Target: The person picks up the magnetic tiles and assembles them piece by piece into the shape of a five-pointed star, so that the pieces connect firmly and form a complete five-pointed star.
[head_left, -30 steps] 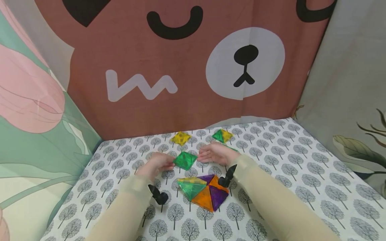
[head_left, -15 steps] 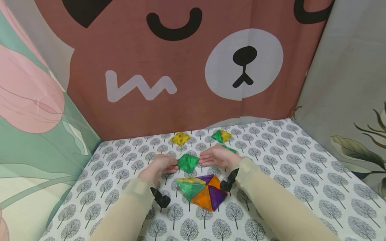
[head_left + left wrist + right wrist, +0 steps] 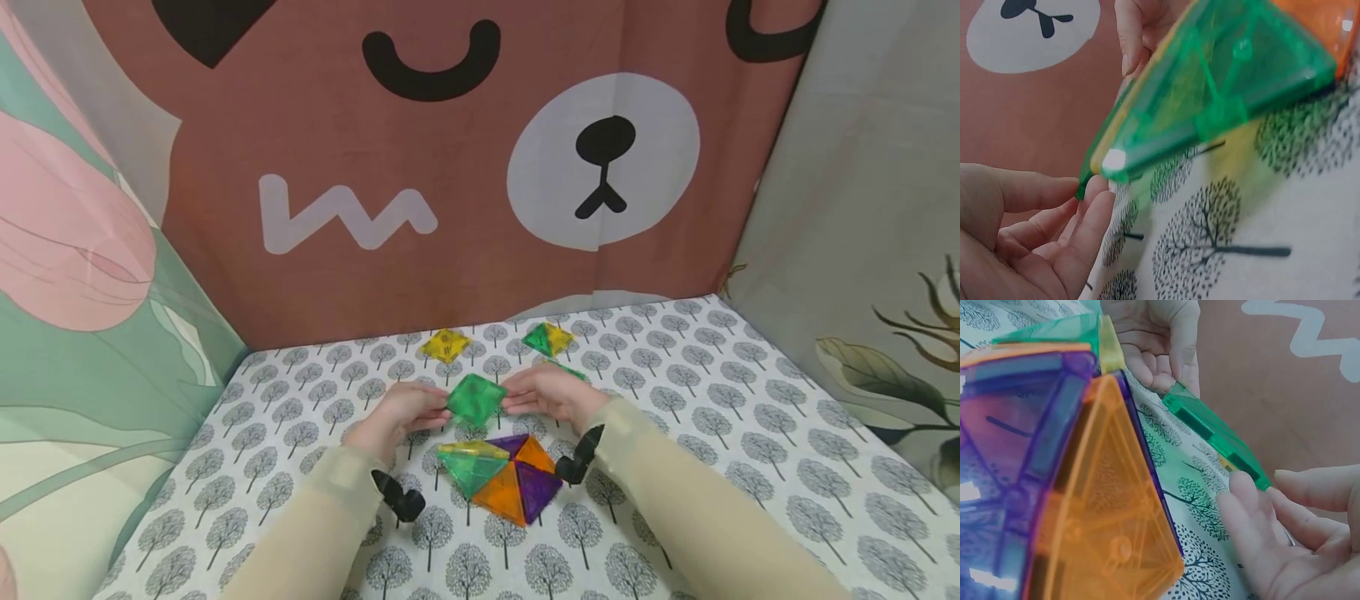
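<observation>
Both hands hold a green translucent diamond of magnetic tiles (image 3: 476, 401) from opposite sides in the head view. My left hand (image 3: 405, 412) pinches its left corner; the left wrist view shows thumb and fingers on the green edge (image 3: 1102, 140). My right hand (image 3: 553, 392) pinches the right corner, seen also in the right wrist view, where the diamond (image 3: 1216, 434) stands tilted off the cloth. Just nearer the person sits a raised, faceted shape of triangular magnetic tiles (image 3: 498, 483) in green, yellow, orange and purple. Its orange tile (image 3: 1107, 506) and purple tile (image 3: 1016, 431) fill the right wrist view's left side.
Farther back lie a yellow diamond (image 3: 446, 345) and a green-and-yellow diamond (image 3: 548, 339). A green piece (image 3: 567, 369) is partly hidden behind the right hand. The tree-print cloth (image 3: 315, 517) covers the table, with a bear-print curtain (image 3: 360, 300) behind and side curtains left and right.
The green diamond has shifted slightly right and come up off the cloth. Both hands have closed in on its corners, the left moving right. The faceted shape has stayed in place.
</observation>
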Demonstrator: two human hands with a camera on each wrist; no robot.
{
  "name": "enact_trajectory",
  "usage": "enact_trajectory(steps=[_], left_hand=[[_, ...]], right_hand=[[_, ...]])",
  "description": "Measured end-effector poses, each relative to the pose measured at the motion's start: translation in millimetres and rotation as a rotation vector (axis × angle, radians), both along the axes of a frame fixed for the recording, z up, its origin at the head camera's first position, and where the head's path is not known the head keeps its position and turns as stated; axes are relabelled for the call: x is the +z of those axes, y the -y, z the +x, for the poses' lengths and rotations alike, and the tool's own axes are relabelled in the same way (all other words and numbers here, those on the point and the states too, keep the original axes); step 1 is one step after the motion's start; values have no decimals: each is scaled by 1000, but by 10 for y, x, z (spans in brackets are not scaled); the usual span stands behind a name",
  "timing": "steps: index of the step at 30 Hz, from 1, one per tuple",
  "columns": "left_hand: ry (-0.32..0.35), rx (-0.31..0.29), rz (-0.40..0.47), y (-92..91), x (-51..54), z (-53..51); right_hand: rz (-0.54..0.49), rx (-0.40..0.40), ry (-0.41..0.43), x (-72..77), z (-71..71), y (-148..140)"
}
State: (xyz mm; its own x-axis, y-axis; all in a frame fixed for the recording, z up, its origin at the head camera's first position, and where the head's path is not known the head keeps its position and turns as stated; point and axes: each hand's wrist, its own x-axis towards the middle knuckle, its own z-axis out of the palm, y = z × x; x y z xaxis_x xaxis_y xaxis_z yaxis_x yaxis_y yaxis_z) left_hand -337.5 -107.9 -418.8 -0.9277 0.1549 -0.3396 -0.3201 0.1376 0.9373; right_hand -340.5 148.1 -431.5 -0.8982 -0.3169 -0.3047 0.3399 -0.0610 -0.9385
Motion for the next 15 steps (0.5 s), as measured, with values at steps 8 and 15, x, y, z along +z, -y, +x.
enact_trajectory(steps=[8, 15], left_hand=[[-34, -106, 8, -62, 61, 125], [-60, -158, -62, -138, 79, 197]], right_hand=[[84, -6, -28, 70, 181, -110], [120, 6, -45, 86, 309, -244]])
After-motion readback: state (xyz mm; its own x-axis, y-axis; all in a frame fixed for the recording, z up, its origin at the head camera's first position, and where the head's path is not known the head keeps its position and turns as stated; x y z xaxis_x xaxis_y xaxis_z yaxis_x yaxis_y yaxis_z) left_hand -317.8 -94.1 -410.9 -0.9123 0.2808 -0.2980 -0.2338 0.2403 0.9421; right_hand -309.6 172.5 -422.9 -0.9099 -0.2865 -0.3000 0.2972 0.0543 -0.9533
